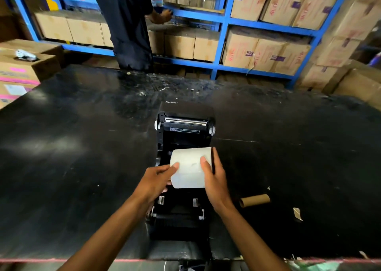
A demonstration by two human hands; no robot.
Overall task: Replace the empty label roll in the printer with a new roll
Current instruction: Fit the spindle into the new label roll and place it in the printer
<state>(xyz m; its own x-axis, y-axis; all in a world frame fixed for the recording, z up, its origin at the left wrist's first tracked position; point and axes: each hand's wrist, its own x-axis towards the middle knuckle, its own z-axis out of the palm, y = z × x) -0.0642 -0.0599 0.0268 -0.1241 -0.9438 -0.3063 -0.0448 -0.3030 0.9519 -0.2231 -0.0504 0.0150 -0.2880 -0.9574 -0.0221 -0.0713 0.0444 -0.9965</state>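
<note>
A black label printer (181, 219) stands open on the black table (72, 157), its lid (185, 114) tilted back away from me. Over the open roll bay I hold a full white label roll (190, 167) with both hands. My left hand (154, 180) grips its left end with the thumb on top. On the right end sits my right hand (213, 178), thumb across the paper. A bare brown cardboard core (255, 200) lies on the table to the right of the printer.
A person in dark clothes (127, 23) stands at the blue shelving (220, 23) full of cardboard boxes behind the table. More boxes (22, 68) are stacked at the left. A paper scrap (297, 213) lies near the core.
</note>
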